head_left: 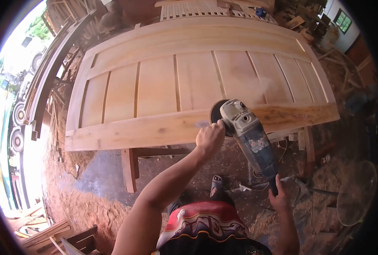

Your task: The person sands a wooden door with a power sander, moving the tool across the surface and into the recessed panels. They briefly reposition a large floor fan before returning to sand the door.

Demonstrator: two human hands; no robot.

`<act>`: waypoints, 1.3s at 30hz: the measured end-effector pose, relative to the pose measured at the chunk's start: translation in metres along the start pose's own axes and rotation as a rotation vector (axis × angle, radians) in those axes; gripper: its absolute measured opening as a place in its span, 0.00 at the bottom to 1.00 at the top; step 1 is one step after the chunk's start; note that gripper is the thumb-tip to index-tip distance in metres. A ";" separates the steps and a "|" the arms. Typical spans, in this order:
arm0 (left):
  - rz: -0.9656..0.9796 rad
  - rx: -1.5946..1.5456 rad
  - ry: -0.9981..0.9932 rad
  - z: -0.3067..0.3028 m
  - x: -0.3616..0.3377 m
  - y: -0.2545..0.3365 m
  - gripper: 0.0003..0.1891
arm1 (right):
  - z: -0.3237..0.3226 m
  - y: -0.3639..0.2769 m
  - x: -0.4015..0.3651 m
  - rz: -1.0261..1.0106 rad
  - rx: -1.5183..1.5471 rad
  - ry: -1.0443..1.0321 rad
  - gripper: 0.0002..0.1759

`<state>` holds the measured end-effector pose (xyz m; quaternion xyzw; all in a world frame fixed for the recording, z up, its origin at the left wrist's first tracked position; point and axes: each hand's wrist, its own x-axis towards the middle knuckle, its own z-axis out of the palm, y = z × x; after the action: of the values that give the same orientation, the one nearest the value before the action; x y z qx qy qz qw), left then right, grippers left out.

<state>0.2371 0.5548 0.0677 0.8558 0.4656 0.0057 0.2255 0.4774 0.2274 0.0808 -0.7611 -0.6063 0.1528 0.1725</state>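
A large wooden door panel [159,91] with several vertical grooves lies flat in front of me. Over its near rail [146,131] I hold an angle grinder [255,144], its round disc [216,112] at the wood. Whether the disc presses fully flat cannot be made out. My left hand [211,137] is closed near the grinder's head, apparently around a side handle that its fingers hide. At the back end, my right hand [280,196] wraps the dark rear handle. Pale dust hangs above the panel near the disc.
Wooden legs [128,170] support the panel. Sawdust [84,204] and a cord lie on the floor. A round fan [357,193] stands at right, long boards [55,63] at left. A slatted wooden piece [189,12] and a blue tool [261,12] are beyond the panel.
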 end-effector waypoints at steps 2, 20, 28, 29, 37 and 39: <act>0.068 -0.011 0.084 0.016 0.017 0.031 0.06 | -0.009 0.021 -0.003 0.045 0.004 0.020 0.44; -0.329 0.058 0.103 -0.023 -0.128 -0.142 0.08 | 0.055 -0.115 0.031 -0.269 0.068 -0.183 0.47; -0.468 0.093 0.168 -0.044 -0.169 -0.185 0.08 | 0.074 -0.143 0.070 -0.442 0.450 -0.169 0.42; -0.450 0.083 0.174 -0.040 -0.164 -0.177 0.08 | 0.068 -0.133 0.071 -0.411 0.417 -0.185 0.40; -0.282 0.003 0.065 0.021 -0.069 0.005 0.06 | -0.013 0.036 0.014 -0.166 0.298 -0.128 0.36; -0.202 -0.018 0.018 0.032 -0.042 0.059 0.05 | -0.036 0.082 -0.006 -0.004 0.296 -0.153 0.37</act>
<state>0.2672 0.4813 0.0706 0.8022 0.5515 -0.0054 0.2286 0.5635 0.2022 0.0764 -0.7124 -0.5900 0.2975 0.2363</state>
